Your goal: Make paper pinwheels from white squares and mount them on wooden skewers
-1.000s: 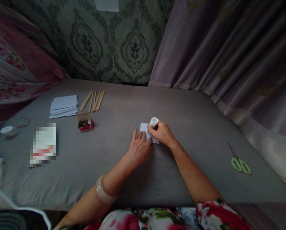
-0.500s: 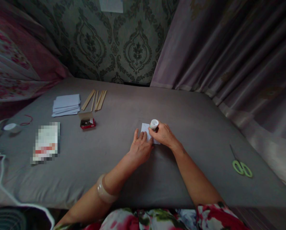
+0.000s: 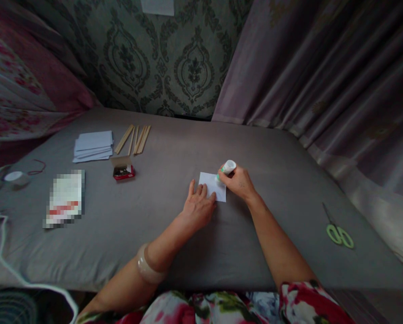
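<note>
- The grey-covered table (image 3: 275, 166) meets a pink floral cloth (image 3: 35, 76) at its far left, the patterned wall (image 3: 123, 67) at its far side and a mauve curtain (image 3: 299, 67) along its right; the near edge lies just before the person's body.
- Left of the hands, a wide strip of grey cloth separates them from the left-hand things; to the right, another stretches as far as the scissors.
- At the left edge, a white cord (image 3: 4, 256) trails over the near edge; farther back sit a white-topped round container (image 3: 17, 177) and a red string (image 3: 37, 171).
- Next comes a blurred-out packet (image 3: 64, 193), with a stack of white paper (image 3: 93, 145) beyond it.
- A small open red box (image 3: 124, 174) stands near the stack, and wooden sticks (image 3: 133, 140) lie beyond the box.
- The left hand (image 3: 198, 208) lies palm down, fingers spread, its fingertips on the white paper square (image 3: 208, 181) near the table's middle; a pale bangle (image 3: 149, 269) circles that forearm.
- The right hand (image 3: 239, 182) is curled around a white tube (image 3: 228, 167), tilted, its lower end over the square's right part; whether they touch, I cannot tell.
- Green-handled scissors (image 3: 338, 234) lie well to the right, blades pointing far.
</note>
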`<state>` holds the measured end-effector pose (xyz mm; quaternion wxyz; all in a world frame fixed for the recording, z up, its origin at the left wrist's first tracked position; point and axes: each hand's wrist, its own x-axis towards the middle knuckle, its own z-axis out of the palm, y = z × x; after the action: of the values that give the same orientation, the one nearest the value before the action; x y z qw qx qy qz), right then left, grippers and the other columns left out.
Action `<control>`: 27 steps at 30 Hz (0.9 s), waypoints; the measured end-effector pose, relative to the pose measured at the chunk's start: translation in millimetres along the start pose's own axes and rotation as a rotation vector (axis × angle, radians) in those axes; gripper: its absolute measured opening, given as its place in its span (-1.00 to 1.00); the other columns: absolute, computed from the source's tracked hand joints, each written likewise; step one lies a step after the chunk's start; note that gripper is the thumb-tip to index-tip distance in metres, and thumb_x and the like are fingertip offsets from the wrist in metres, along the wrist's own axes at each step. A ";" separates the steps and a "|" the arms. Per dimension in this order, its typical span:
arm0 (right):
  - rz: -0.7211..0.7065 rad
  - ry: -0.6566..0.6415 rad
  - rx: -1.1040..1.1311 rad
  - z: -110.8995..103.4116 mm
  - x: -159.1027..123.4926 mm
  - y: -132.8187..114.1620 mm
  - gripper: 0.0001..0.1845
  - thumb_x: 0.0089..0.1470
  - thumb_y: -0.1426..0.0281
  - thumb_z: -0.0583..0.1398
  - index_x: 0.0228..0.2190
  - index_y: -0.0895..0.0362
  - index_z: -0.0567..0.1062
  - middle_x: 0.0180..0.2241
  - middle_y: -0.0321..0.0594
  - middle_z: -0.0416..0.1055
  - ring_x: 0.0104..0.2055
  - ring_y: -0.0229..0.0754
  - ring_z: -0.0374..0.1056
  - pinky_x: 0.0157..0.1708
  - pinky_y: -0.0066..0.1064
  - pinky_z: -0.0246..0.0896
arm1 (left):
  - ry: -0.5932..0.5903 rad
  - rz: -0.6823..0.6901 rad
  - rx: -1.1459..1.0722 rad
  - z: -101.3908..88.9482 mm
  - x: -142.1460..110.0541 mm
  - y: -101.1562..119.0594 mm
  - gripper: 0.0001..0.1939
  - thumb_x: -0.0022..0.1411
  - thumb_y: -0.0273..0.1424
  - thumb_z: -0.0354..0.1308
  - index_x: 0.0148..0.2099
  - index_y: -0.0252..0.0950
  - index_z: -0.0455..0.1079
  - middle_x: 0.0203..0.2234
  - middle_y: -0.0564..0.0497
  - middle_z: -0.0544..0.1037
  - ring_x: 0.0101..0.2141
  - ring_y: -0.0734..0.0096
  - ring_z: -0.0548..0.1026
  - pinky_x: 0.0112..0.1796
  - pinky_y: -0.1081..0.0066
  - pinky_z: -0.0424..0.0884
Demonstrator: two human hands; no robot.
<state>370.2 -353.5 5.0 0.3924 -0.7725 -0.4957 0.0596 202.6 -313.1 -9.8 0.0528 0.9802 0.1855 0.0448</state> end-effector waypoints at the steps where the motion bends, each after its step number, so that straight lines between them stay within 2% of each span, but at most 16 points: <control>1: 0.021 0.037 0.027 -2.1 1.6 1.0 -0.75 -0.05 0.24 0.17 -0.39 0.17 0.47 -0.47 -0.16 0.48 -0.45 -0.17 0.38 -0.39 -0.39 0.23 | 0.000 -0.001 0.002 -0.2 -0.2 -0.2 -0.64 0.29 -0.31 -0.04 0.08 -0.29 0.32 0.01 -0.26 0.38 0.08 0.06 0.28 0.16 -0.13 -0.09; 3: 0.027 0.054 0.072 -3.9 2.9 1.1 -0.74 -0.05 0.23 0.17 -0.38 0.17 0.47 -0.44 -0.15 0.49 -0.42 -0.16 0.40 -0.36 -0.39 0.25 | 0.008 0.002 0.002 -0.3 -0.6 -0.4 -0.65 0.29 -0.31 -0.04 0.07 -0.29 0.33 0.00 -0.25 0.38 0.07 0.07 0.29 0.16 -0.13 -0.10; 7: -0.003 -0.025 0.056 1.7 -2.3 -4.8 -0.77 -0.05 0.25 0.17 -0.40 0.16 0.47 -0.46 -0.19 0.48 -0.45 -0.19 0.38 -0.39 -0.41 0.23 | 0.013 0.010 0.022 1.6 -1.1 0.0 -0.65 0.30 -0.29 -0.06 0.05 -0.29 0.33 -0.03 -0.24 0.40 0.08 0.06 0.28 0.16 -0.11 -0.09; 14: -0.045 -0.055 -0.014 12.3 -8.2 -10.0 -0.77 -0.04 0.26 0.16 -0.40 0.17 0.46 -0.53 -0.22 0.44 -0.51 -0.22 0.33 -0.42 -0.43 0.20 | 0.024 -0.012 0.019 6.4 -0.3 2.1 -0.50 0.31 -0.20 -0.09 0.21 -0.32 0.16 0.07 -0.31 0.32 0.13 0.02 0.22 0.16 -0.11 -0.10; 18: -0.066 -0.069 -0.047 15.8 -7.3 -9.3 -0.78 -0.04 0.27 0.15 -0.40 0.17 0.45 -0.53 -0.19 0.46 -0.49 -0.21 0.35 -0.40 -0.43 0.20 | 0.014 -0.048 -0.005 4.7 -0.6 3.1 -0.51 0.31 -0.19 -0.07 0.21 -0.28 0.16 0.13 -0.28 0.27 0.15 0.04 0.21 0.15 -0.10 -0.05; 22: -0.064 -0.060 -0.068 19.9 -7.3 -7.5 -0.78 -0.03 0.26 0.15 -0.39 0.17 0.45 -0.50 -0.17 0.47 -0.47 -0.19 0.37 -0.39 -0.42 0.20 | -0.028 -0.051 -0.050 5.0 -0.3 1.9 -0.51 0.32 -0.20 -0.08 0.21 -0.31 0.16 0.21 -0.35 0.15 0.21 -0.05 0.12 0.15 -0.13 -0.03; 27: -0.104 -0.068 -0.082 21.4 -6.8 -7.1 -0.80 -0.03 0.29 0.15 -0.38 0.16 0.45 -0.49 -0.18 0.47 -0.48 -0.21 0.36 -0.38 -0.43 0.19 | -0.034 -0.002 -0.036 7.1 1.7 -0.6 -0.52 0.31 -0.21 -0.09 0.17 -0.38 0.20 0.18 -0.39 0.20 0.21 -0.07 0.13 0.17 -0.12 -0.08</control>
<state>351.4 -345.9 -7.0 0.3460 -0.7587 -0.5501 0.0449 204.7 -312.5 -16.8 0.0735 0.9796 0.1845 0.0315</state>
